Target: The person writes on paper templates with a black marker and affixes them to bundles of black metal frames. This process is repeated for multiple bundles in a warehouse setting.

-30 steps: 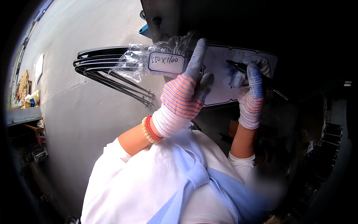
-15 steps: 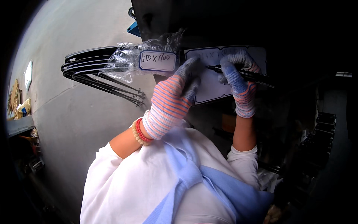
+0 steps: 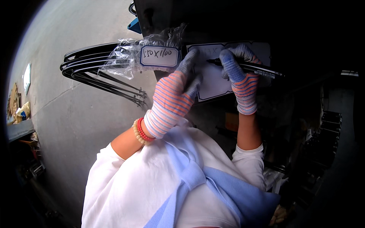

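In a striped knit glove, my right hand (image 3: 241, 79) grips a black marker pen (image 3: 264, 69). The pen's tip points left over a white sheet with a dark blue border (image 3: 215, 85), where faint handwriting shows near the top. My left hand (image 3: 171, 95), gloved alike, lies along the left edge of this sheet with its index finger stretched out and the thumb apart. Just left of those fingers, a small bordered label (image 3: 159, 62) with handwriting rests on clear plastic wrap (image 3: 123, 62), which covers one end of a bundle of long, bent black strips (image 3: 85, 68).
The strips hang out past the left side of a dark work surface (image 3: 163, 17), above a grey floor (image 3: 76, 121). A blue object (image 3: 134, 26) stands by its far left corner. Dark stacked items (image 3: 327, 136) line the right, mostly lost in shadow.
The marker and my right hand have shifted slightly left and up across the sheet. My left hand stays in about the same place on it.
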`<state>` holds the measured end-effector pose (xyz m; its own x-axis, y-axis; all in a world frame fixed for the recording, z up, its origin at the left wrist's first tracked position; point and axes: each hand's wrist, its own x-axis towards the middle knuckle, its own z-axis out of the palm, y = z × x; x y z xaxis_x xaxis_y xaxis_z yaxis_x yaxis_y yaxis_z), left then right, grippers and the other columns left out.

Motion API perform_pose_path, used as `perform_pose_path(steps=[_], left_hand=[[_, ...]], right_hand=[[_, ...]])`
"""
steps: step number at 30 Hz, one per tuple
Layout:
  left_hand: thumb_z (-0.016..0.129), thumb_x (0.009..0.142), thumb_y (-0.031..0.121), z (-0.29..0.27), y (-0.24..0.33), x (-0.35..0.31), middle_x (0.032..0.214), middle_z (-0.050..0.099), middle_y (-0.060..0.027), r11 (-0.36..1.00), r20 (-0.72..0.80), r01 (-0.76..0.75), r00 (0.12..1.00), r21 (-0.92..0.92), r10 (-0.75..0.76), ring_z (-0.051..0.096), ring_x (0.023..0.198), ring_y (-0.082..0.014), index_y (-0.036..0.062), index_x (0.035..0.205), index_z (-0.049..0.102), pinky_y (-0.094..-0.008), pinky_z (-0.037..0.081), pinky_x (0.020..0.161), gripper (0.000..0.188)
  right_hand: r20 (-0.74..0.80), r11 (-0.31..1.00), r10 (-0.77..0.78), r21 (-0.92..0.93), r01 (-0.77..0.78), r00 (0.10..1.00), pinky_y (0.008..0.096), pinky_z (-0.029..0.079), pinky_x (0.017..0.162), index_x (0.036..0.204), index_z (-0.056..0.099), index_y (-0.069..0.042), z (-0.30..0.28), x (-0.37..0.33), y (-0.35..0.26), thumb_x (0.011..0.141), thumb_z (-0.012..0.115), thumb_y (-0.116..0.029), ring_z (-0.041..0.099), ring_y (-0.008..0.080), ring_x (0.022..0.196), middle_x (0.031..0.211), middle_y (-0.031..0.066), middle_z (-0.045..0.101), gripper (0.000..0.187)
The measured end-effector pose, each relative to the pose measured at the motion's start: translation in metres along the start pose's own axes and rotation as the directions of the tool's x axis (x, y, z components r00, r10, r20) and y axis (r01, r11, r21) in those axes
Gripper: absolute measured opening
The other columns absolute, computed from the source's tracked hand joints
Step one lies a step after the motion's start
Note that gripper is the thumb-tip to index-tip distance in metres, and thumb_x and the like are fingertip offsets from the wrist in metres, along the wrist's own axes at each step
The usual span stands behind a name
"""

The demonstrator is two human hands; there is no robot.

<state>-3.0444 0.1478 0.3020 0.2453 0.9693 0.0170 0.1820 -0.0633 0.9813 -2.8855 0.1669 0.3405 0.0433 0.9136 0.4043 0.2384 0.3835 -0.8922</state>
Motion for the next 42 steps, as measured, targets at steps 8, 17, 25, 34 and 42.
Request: perform_pose_path(steps=[8, 17, 25, 34, 42], left_hand=[[0.053, 0.078, 0.000, -0.001, 0.010, -0.001, 0.101, 0.055, -0.0051, 0.998, -0.023, 0.017, 1.000, 0.062, -0.015, 0.044, 0.089, -0.0059, 0.0024, 0.124, 0.038, -0.0199, 0.038, 0.078, 0.048], [0.053, 0.078, 0.001, -0.003, 0.014, -0.002, 0.097, 0.057, -0.0057, 0.996, -0.022, -0.049, 0.998, 0.071, 0.051, 0.044, 0.085, -0.0054, 0.0045, 0.125, 0.038, -0.0202, 0.039, 0.077, 0.049], [0.053, 0.079, 0.002, -0.002, 0.012, -0.002, 0.094, 0.058, -0.0051, 0.992, -0.025, -0.074, 0.997, 0.101, 0.077, 0.044, 0.082, -0.0054, 0.0071, 0.126, 0.038, -0.0202, 0.040, 0.074, 0.050], [0.053, 0.078, 0.002, -0.003, 0.016, -0.003, 0.095, 0.058, -0.0050, 0.990, 0.001, 0.008, 1.000, 0.144, -0.008, 0.043, 0.081, -0.0050, 0.0074, 0.126, 0.038, -0.0190, 0.040, 0.073, 0.050], [0.052, 0.078, 0.001, -0.001, 0.012, -0.003, 0.096, 0.058, -0.0066, 0.996, -0.010, -0.036, 0.999, 0.077, 0.037, 0.043, 0.082, -0.0049, 0.0077, 0.127, 0.036, -0.0192, 0.039, 0.074, 0.052]], right_hand=[[-0.039, 0.999, -0.004, -0.035, 0.003, 0.999, 0.0166, 0.035, 0.045, 0.067, 0.056, -0.005, 0.001, -0.002, 0.003, 0.075, 0.063, -0.016, 0.043, 0.0028, 0.044, 0.051, -0.0020, 0.050, 0.016], [-0.045, 0.993, -0.014, -0.121, 0.008, 0.999, 0.0158, 0.035, 0.045, 0.068, 0.057, -0.005, -0.003, -0.002, 0.012, 0.075, 0.064, -0.017, 0.043, 0.0021, 0.043, 0.053, -0.0022, 0.051, 0.015], [0.003, 0.997, -0.010, -0.079, 0.010, 1.000, 0.0163, 0.035, 0.044, 0.069, 0.057, -0.005, -0.006, -0.001, 0.004, 0.074, 0.064, -0.016, 0.043, 0.0026, 0.042, 0.052, -0.0019, 0.051, 0.014], [-0.017, 0.996, 0.055, -0.064, -0.056, 0.998, 0.0207, 0.043, 0.057, 0.074, 0.058, -0.005, -0.013, -0.003, 0.010, 0.072, 0.063, -0.008, 0.050, 0.0062, 0.058, 0.065, -0.0015, 0.055, 0.006], [-0.078, 0.995, -0.008, -0.100, 0.000, 0.997, 0.0196, 0.044, 0.059, 0.077, 0.060, -0.004, -0.024, -0.004, 0.011, 0.073, 0.062, -0.010, 0.054, 0.0072, 0.061, 0.068, 0.0006, 0.058, 0.008]])
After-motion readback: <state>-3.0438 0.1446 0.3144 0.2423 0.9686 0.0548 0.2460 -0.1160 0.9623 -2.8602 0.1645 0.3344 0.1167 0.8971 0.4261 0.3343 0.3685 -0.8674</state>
